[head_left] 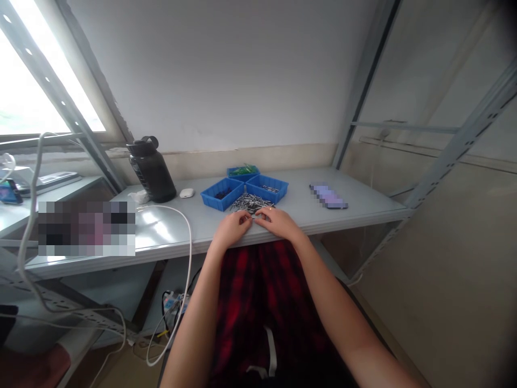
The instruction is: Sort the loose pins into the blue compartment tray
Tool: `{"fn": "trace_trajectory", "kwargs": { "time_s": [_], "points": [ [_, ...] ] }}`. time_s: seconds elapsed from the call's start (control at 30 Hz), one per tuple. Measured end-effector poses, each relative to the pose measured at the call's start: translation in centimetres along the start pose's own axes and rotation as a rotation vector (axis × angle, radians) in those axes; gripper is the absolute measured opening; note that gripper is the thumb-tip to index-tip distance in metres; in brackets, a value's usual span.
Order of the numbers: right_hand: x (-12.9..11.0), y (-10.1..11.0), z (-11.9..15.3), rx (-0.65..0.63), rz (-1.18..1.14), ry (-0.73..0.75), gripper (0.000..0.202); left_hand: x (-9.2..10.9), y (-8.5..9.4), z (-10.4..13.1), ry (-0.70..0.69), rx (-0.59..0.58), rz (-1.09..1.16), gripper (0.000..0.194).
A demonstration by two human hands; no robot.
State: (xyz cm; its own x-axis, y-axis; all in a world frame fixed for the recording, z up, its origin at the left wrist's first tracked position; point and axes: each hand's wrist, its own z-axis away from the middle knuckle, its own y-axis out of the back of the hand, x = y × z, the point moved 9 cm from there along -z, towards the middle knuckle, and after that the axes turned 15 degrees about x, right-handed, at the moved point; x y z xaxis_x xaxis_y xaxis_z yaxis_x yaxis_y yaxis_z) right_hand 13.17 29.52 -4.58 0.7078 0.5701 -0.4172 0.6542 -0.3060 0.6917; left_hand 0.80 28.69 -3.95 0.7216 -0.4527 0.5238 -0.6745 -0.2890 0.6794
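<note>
My left hand (235, 227) rests at the table's front edge, its fingers curled together at the near side of a pile of thin metal pieces (251, 202). Close to its right, my right hand (276, 221) is also closed, thumb and fingers pinched. Something small and dark shows between the fingertips, too small to name. Behind the pile stand three blue bins: the left bin (218, 200) holds dark pieces, the right bin (278, 195) holds some metal pieces, and the back bin (231, 174) holds green pieces (243, 169).
A dark bottle (154, 175) and a white case (187, 193) stand left of the bins. A phone (331, 197) lies on the right. A white cable (189, 242) hangs over the table's front edge. Metal shelf posts flank the table (363, 207).
</note>
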Motion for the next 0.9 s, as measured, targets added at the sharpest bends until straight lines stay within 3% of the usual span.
{"fn": "trace_trajectory", "kwargs": {
  "time_s": [0.37,0.63,0.9],
  "points": [
    [0.33,-0.24,-0.08,0.003,-0.029,-0.002,0.015,-0.23,-0.22,0.06,-0.005,-0.022,-0.01,0.026],
    [-0.33,-0.16,-0.11,-0.026,-0.052,0.03,0.027,-0.57,-0.29,-0.08,0.023,-0.016,0.009,0.021],
    [0.08,-0.28,-0.13,0.0,-0.064,0.03,0.021,-0.14,-0.35,-0.04,0.0,-0.041,-0.013,0.028]
  ]
}}
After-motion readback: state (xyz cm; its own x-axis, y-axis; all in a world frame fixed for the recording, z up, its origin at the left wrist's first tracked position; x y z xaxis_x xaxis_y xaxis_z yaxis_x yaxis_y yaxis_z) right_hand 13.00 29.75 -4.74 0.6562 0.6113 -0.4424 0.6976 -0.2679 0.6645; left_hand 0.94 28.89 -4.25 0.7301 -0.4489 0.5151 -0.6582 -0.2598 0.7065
